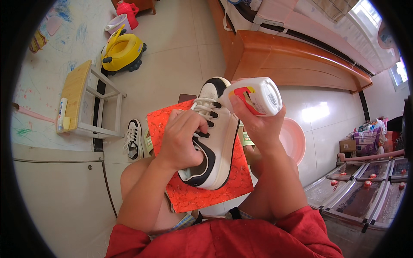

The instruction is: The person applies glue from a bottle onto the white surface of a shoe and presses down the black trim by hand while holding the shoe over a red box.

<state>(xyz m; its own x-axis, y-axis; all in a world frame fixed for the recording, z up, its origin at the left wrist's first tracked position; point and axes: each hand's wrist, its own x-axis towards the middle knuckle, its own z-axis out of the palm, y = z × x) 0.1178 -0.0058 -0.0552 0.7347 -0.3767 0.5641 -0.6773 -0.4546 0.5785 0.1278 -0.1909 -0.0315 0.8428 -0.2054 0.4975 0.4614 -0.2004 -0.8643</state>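
Observation:
A white sneaker [221, 142] with black trim and cream laces rests toe-away on a red patterned board [189, 193] across my lap. My left hand [183, 137] is closed at the shoe's tongue and collar, its fingers curled over the edge of the opening. Held in my right hand [258, 124] is a white plastic bottle [269, 96] with a red and yellow label. The bottle lies tilted, its base toward the right and its neck end close to the shoe's laces. What comes out of the bottle, if anything, cannot be seen.
A matching sneaker [134, 139] stands on the tiled floor at left, near a wooden-topped stool [77, 96]. Beyond are a yellow child's potty [122, 51] and a red jug [127, 15]. A pink basin [293, 139] sits right of my leg, and stacked drawers [357, 193] stand farther right.

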